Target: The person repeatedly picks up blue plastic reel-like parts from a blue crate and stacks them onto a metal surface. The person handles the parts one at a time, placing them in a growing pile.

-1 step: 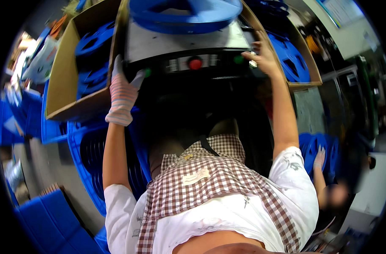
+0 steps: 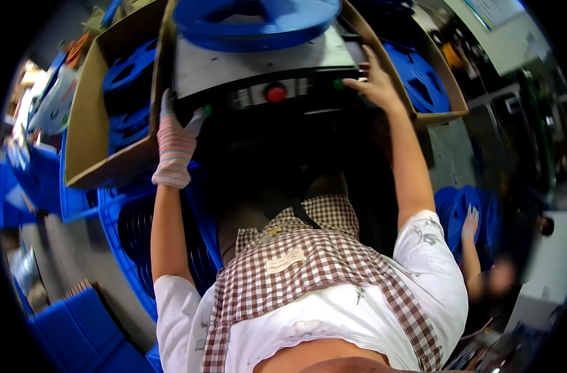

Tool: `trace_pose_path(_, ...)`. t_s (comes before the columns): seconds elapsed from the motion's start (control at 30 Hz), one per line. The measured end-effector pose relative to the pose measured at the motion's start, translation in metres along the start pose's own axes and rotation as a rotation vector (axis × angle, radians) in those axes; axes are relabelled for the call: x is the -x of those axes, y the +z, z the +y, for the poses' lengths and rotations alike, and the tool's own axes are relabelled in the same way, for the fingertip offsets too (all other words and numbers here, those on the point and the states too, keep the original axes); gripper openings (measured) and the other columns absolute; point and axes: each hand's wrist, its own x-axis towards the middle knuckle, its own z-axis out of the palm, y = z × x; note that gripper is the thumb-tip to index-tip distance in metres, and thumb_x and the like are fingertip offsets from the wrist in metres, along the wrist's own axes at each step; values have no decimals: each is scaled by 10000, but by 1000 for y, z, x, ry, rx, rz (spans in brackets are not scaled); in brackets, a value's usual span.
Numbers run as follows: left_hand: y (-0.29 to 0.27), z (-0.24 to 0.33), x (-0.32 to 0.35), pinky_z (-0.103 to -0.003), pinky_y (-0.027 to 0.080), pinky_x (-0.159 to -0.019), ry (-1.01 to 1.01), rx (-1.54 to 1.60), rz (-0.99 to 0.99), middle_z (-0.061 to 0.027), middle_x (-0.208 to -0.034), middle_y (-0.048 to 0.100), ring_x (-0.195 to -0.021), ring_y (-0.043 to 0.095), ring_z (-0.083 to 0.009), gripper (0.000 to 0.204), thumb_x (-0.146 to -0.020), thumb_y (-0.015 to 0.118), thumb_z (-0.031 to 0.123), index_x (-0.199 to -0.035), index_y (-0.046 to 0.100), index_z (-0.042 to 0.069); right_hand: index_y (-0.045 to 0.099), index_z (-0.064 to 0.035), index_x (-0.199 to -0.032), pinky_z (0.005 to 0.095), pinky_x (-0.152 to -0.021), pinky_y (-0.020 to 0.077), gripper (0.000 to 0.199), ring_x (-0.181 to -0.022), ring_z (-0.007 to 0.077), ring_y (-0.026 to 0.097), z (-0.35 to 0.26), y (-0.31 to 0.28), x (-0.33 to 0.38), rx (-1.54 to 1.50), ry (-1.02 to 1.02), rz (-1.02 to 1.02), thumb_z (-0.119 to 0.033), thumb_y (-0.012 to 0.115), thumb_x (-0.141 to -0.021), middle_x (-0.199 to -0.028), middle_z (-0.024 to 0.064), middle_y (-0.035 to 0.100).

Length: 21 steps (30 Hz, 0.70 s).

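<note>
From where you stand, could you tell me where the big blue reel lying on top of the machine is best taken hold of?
By its outer rim, I would judge, with a hand at each side. The blue reel lies flat on the grey machine top, and its flange overhangs its base. The gloved left hand and bare right hand are already at the front corners below it.

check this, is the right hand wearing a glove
No, the right hand is bare at the machine's front edge; only the left hand wears a striped glove.
</note>
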Motion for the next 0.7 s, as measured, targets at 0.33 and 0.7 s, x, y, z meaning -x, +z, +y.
trace_pose_path(0.33, 9, -16, 13, -320, 418, -994, -125, 276, -74, -156, -1280, 552, -1149, 526, -241, 662, -852, 704, 67, -1417, 363, 28, 574, -91, -1271, 415, -869, 499, 538, -966, 332, 639, 29, 1, -15, 59, -210, 209, -415, 683, -856, -1042, 170, 663)
trace_pose_path(0.7, -8, 16, 73, -298, 445, -1002, -153, 436, 42, -102, -1277, 568, -1160, 546, -205, 411, -927, 564, 5, -1331, 512, 62, 542, 111, -1147, 358, -631, 536, 648, -817, 271, 675, 320, -81, -107, 204, 672, 368, -346, 777, -752, -982, 191, 673)
